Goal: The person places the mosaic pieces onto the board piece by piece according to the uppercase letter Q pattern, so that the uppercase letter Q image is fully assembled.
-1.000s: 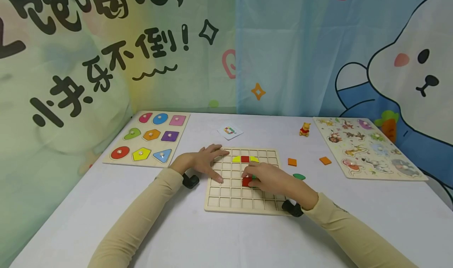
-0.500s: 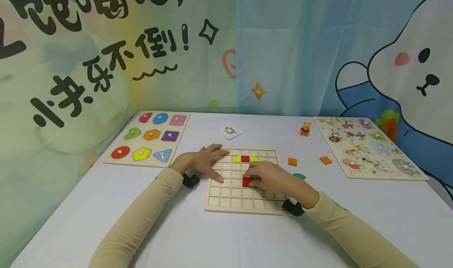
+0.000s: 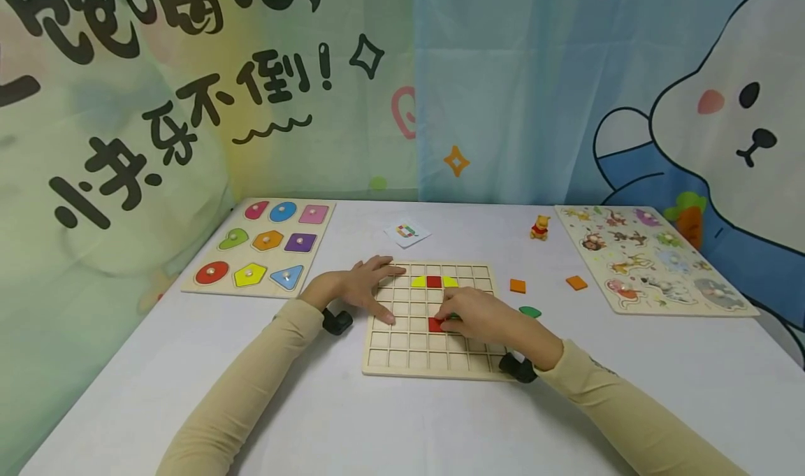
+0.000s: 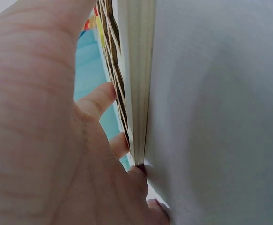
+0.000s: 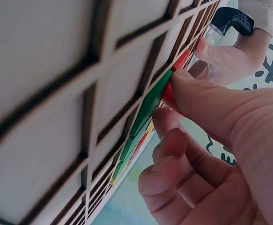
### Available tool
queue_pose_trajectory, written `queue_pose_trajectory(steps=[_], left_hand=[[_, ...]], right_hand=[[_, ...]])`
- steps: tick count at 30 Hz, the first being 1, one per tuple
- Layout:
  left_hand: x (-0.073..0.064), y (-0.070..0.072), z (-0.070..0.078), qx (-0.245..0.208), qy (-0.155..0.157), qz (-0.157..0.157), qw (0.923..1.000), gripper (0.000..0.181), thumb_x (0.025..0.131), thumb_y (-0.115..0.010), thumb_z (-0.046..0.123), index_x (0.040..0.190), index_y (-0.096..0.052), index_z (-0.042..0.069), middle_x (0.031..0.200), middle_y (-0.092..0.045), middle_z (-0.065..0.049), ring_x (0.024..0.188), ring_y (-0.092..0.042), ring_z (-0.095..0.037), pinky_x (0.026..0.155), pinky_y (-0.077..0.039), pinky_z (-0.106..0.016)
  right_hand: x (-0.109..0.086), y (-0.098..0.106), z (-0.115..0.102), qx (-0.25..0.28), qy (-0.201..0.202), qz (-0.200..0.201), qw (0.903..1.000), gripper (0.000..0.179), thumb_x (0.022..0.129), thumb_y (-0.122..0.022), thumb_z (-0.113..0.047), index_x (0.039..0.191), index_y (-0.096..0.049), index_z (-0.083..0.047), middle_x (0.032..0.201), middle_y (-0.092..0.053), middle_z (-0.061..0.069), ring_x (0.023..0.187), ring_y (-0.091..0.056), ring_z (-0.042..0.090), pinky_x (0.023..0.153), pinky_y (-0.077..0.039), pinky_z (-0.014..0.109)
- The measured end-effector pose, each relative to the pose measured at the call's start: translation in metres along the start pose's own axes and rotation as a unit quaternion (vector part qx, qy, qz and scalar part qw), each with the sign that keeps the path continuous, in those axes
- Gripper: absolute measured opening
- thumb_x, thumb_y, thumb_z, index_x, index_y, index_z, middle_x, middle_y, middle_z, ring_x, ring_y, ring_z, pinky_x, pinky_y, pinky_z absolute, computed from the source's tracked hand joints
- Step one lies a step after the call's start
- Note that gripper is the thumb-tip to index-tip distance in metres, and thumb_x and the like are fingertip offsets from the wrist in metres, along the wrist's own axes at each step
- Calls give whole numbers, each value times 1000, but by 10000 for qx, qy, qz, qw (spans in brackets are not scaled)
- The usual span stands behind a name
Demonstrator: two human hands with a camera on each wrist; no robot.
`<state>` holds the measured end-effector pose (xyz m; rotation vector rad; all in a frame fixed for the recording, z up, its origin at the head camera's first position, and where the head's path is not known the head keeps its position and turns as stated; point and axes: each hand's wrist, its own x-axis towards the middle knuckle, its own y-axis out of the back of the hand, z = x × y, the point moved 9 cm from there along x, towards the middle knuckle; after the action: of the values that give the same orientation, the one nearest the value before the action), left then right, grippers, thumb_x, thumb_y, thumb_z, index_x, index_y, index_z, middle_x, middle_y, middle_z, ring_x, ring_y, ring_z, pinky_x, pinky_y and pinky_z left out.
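Note:
A wooden grid board lies on the white table. My left hand rests on its left side with fingers spread; in the left wrist view, fingertips touch the board's edge. Over the middle of the grid, my right hand pinches a red square tile between thumb and index finger, low at a cell. Green pieces lie in the grid beside it, mostly hidden by the hand in the head view. Farther up the board sit a red square and two yellow pieces.
Two orange squares and a green leaf-shaped piece lie right of the board. A pattern card and a small bear figure are behind. A shape puzzle stands left, an animal puzzle right.
The red tile under my right fingers has shifted slightly and now looks flatter in the grid. My left hand has stayed in place; the head view has moved slightly.

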<state>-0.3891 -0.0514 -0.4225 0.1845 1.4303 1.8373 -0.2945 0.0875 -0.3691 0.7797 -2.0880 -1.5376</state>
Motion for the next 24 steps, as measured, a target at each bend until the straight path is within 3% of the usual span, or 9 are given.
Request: queue_pose_trajectory(steps=[10, 24], left_hand=[[-5, 3, 6, -32, -47, 40, 10000, 103, 79, -75, 55, 157, -17, 24, 164, 0, -11, 152, 3, -29, 121, 2, -54], [-4, 3, 6, -77, -41, 2, 10000, 104, 78, -75, 56, 157, -16, 24, 164, 1, -11, 151, 5, -30, 121, 2, -54]], right_hand=[[-2, -1, 2, 159, -41, -109, 9998, 17, 89, -72, -18, 104, -77, -9, 85, -58, -6, 76, -52, 9, 66, -43, 20], [0, 0, 1, 33, -12, -134, 9999, 18, 88, -73, -19, 100, -77, -6, 85, -64, -2, 76, -55, 9, 65, -46, 21]])
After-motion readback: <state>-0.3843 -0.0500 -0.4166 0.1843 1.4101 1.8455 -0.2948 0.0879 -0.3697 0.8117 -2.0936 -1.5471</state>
